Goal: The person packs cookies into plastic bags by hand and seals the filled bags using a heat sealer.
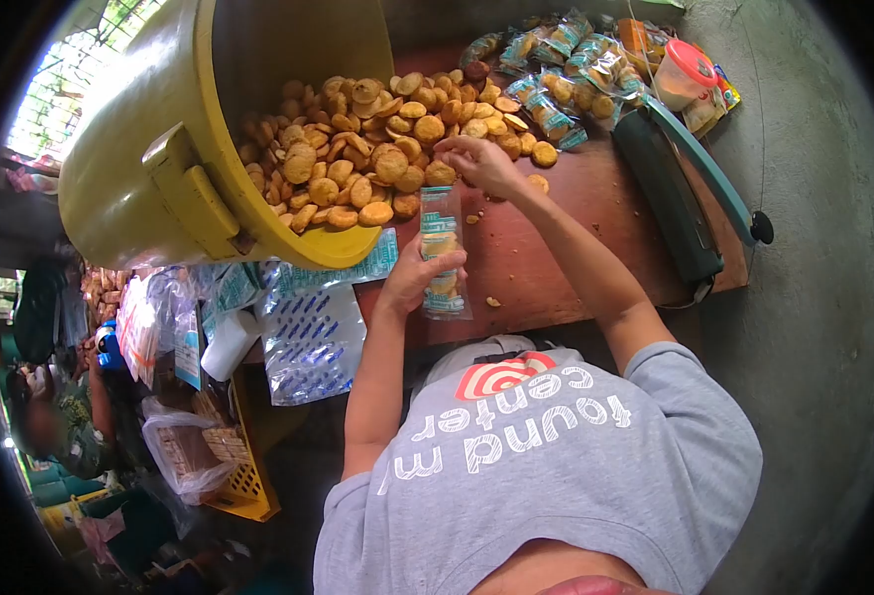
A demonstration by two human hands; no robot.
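My left hand (423,278) is wrapped round a narrow clear plastic packet (440,223) with green-blue print. Several round biscuits show inside its lower part, and its upper end points toward the pile. My right hand (478,165) reaches to the near right edge of a heap of golden-brown biscuits (343,149), fingers stretched out and apart. One biscuit (440,173) lies just below those fingertips, by the packet's upper end. The heap spills from a large yellow tub (205,129) tipped on its side onto a reddish-brown table (546,258).
Filled biscuit packets (566,74) are piled at the back right, beside a red-lidded container (685,74). A bag sealer (670,193) with a raised blue arm stands on the right. Printed plastic sheets (313,337) hang at the left edge. Beyond is a yellow crate (248,476); another person sits far left.
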